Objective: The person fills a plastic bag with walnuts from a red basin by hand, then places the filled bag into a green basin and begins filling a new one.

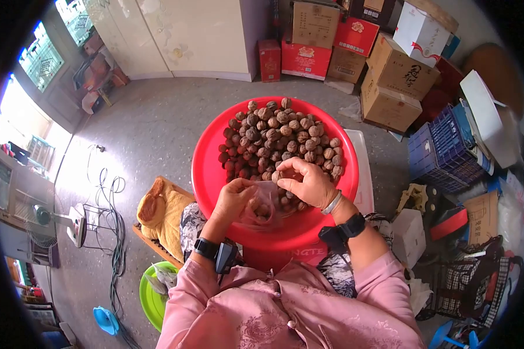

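Note:
A wide red basin [206, 151] in front of me holds a heap of brown walnuts [273, 134], piled toward its far side. My left hand [234, 200] pinches the rim of a thin pinkish plastic bag [261, 212], which sits at the basin's near side with a few walnuts inside. My right hand [310, 183] is just right of the bag's mouth, above the near edge of the heap. Its thumb and forefinger are closed around a single walnut [278, 176].
Stacked cartons [390, 81] and a blue crate [442, 148] stand at right. A yellow cloth [166, 209] lies on a low seat beside my left arm, near a green basin [151, 296]. Black cables [116, 232] run over the floor by a fan [43, 215].

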The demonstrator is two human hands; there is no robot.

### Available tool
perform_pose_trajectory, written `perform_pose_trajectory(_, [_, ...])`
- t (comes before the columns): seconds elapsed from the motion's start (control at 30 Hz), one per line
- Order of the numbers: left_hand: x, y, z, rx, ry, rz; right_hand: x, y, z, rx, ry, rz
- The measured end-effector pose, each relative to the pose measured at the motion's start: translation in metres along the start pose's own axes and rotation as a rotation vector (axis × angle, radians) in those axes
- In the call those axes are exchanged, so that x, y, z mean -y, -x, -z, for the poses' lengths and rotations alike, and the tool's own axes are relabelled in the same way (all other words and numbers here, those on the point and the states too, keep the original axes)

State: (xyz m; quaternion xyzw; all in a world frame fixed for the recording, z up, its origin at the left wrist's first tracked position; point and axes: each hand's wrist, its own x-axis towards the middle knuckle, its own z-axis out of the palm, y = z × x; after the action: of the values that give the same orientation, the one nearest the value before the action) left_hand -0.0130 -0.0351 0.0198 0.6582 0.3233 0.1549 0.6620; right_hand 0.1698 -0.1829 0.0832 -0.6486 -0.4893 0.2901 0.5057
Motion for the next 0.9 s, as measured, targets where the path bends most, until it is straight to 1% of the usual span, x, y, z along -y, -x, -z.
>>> perform_pose_trajectory(0.1, [-0.005,0.001,-0.001,-0.004,0.018,0.005,0.013,0.002,-0.005,-0.023,-0.065,0.018])
perform_pose_trajectory(0.17, [-0.008,0.002,-0.001,0.009,0.03,0.076,0.009,0.002,-0.01,-0.021,-0.108,0.068])
perform_pose_trajectory(0.2, [-0.01,0.003,-0.001,0.01,0.029,0.076,0.006,0.001,-0.011,-0.021,-0.108,0.068])
perform_pose_trajectory(0.27, [-0.013,0.005,-0.002,0.002,0.015,0.085,0.0,0.0,-0.012,0.076,0.09,0.111])
perform_pose_trajectory(0.33, [-0.006,0.002,0.0,-0.001,0.009,0.078,-0.007,-0.002,-0.012,0.035,0.126,0.107])
perform_pose_trajectory(0.43, [0.003,-0.003,0.002,0.003,-0.011,0.046,-0.024,-0.009,-0.002,-0.192,0.328,0.055])
perform_pose_trajectory(0.47, [0.005,-0.004,0.002,0.009,-0.026,0.022,-0.028,-0.01,0.004,-0.234,0.412,-0.083])
perform_pose_trajectory(0.53, [0.004,-0.004,0.001,0.002,-0.041,0.001,-0.051,-0.017,0.015,-0.397,0.536,-0.04])
perform_pose_trajectory(0.6, [0.0,-0.002,0.0,-0.006,-0.054,-0.019,-0.062,-0.021,0.028,-0.467,0.634,-0.09])
perform_pose_trajectory(0.63, [-0.004,0.0,0.0,0.007,-0.045,0.0,-0.058,-0.021,0.033,-0.471,0.692,-0.185])
perform_pose_trajectory(0.67, [-0.008,0.002,0.0,0.019,-0.037,0.018,-0.061,-0.023,0.036,-0.472,0.694,-0.186])
perform_pose_trajectory(0.73, [-0.011,0.003,0.0,0.024,-0.024,0.043,-0.069,-0.028,0.04,-0.525,0.688,-0.253])
perform_pose_trajectory(0.77, [-0.012,0.004,0.0,0.029,-0.011,0.067,-0.073,-0.029,0.041,-0.499,0.704,-0.278])
perform_pose_trajectory(0.9, [-0.001,-0.001,0.001,0.031,-0.007,0.025,-0.081,-0.036,0.037,-0.521,0.795,-0.253])
